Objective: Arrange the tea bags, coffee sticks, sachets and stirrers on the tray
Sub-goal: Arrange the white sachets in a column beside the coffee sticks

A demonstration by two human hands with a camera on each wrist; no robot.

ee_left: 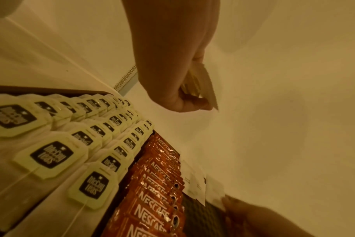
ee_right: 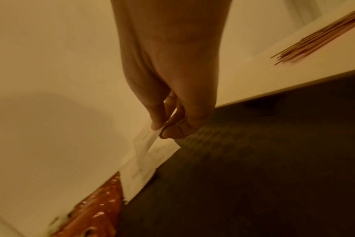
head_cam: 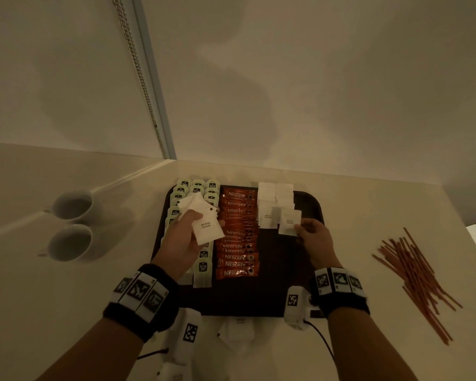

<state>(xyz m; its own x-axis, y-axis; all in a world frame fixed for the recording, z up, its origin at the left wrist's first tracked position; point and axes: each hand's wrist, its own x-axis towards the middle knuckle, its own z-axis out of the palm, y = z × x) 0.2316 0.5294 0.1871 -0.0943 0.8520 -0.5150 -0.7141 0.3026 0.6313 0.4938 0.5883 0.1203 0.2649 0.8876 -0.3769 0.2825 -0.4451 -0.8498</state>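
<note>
A dark tray (head_cam: 311, 202) holds rows of tea bags (head_cam: 197, 187) at its left, orange coffee sticks (head_cam: 238, 237) in the middle and white sugar sachets (head_cam: 275, 193) at the back right. My left hand (head_cam: 187, 235) hovers over the tea bags and grips a fanned stack of white sachets (head_cam: 204, 224). My right hand (head_cam: 312, 237) pinches one sachet (head_cam: 289, 222) by its corner, low over the sachet rows; the right wrist view shows that sachet (ee_right: 146, 144) between thumb and fingertips. Red stirrers (head_cam: 415, 276) lie loose on the counter, right of the tray.
Two white cups (head_cam: 72, 226) stand on the counter left of the tray. More white sachets (head_cam: 238, 329) lie on the counter just in front of the tray. A wall with a hanging bead chain (head_cam: 138, 75) rises behind. The tray's right front part is bare.
</note>
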